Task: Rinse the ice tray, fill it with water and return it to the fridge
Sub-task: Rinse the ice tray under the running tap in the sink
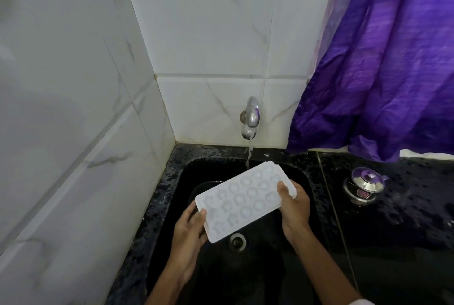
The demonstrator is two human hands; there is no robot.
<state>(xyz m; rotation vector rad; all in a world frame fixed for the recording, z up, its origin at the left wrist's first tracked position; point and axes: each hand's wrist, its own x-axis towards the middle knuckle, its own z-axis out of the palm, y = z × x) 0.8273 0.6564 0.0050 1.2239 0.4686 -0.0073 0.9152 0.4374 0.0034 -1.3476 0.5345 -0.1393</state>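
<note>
Water (248, 157) runs from the wall tap (251, 118) onto the far end of the white ice tray (245, 200), held tilted over the black sink (169, 196). Left hand (189, 233) and right hand (293, 209) grip opposite ends, fingers clamped on it. Steel lid (364, 183) rests on the worktop (405, 231).

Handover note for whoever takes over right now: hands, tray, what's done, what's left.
Left hand grips the ice tray at its near-left end; right hand grips its right edge. Tray is tilted over the sink, cavities up; tap is running, stream meeting the tray's far end.
Done: tray under water.
Left: finish rinse, fill, return to fridge (not in view).
</note>
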